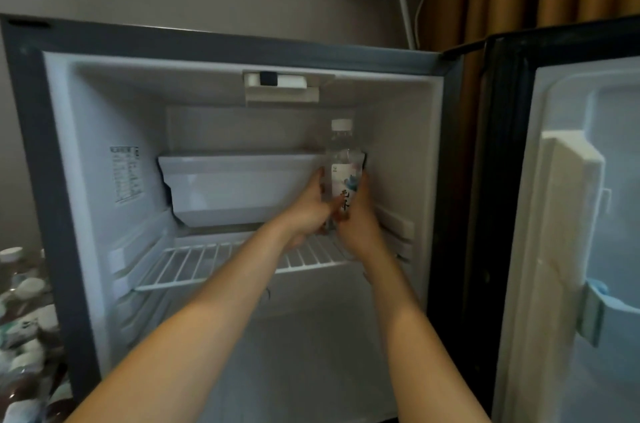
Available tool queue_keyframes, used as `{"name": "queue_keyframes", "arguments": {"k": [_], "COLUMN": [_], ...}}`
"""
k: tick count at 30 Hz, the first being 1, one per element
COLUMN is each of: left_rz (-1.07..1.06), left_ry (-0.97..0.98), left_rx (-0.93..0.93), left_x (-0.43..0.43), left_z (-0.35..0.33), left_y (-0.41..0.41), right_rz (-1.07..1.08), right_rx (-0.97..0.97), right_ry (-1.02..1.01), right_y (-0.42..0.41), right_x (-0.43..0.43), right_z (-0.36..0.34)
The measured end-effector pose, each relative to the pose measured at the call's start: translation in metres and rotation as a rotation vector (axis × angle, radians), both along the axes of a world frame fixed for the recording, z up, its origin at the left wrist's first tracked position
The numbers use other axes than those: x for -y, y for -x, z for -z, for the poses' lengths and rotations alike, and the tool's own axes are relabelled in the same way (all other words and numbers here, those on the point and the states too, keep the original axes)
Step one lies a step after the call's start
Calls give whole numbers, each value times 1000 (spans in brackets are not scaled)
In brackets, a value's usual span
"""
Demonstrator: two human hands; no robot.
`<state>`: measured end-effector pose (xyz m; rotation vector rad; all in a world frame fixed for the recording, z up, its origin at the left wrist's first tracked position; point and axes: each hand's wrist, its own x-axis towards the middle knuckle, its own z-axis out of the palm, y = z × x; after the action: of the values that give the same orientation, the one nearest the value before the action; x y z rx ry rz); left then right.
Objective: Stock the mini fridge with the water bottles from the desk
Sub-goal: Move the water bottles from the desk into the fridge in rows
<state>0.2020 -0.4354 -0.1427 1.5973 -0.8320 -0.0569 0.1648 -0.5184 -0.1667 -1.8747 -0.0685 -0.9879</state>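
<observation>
**K:** status? where's the bottle

**me:** water bottle [343, 159] is upright over the right rear corner of the wire shelf [194, 266], inside the mini fridge [52, 145]. My hands hide its base, so I can't tell if it's seated on the wires.

**K:** grip?

**me:** two-handed: left hand [308, 211] curled round its left side, right hand [360, 218] wrapped round its right side. Both sit low on the label and hold nothing else.

**K:** why both hands, why that corner

**me:** my read: the wires give a narrow base poor footing, so I steady it low from both sides. The white tray [235, 187] hangs over the shelf's rear left and middle. The bottle tops out above the tray's underside, so only the strip over the shelf's right edge has headroom. Starting at the back also keeps the front reachable.

**K:** bottle look?

**me:** clear plastic, white cap, white label with blue-pink print and dark characters. Fill level isn't readable.

**K:** remaining?

**me:** blurry cluster of capped bottles [24, 301] left of and below the shelf, outside the cabinet. No other bottle on the shelf, so I judge it's early in the job.
</observation>
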Motion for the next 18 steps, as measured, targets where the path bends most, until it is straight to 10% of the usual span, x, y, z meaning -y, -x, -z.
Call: {"name": "queue_keyframes", "arguments": {"k": [18], "left_rz": [-214], "left_ry": [-77], "left_rx": [24], "left_x": [17], "left_z": [9], "left_y": [-7], "right_rz": [643], "right_rx": [-109], "right_ry": [119], "right_y": [0], "right_x": [-13], "right_z": [25]}}
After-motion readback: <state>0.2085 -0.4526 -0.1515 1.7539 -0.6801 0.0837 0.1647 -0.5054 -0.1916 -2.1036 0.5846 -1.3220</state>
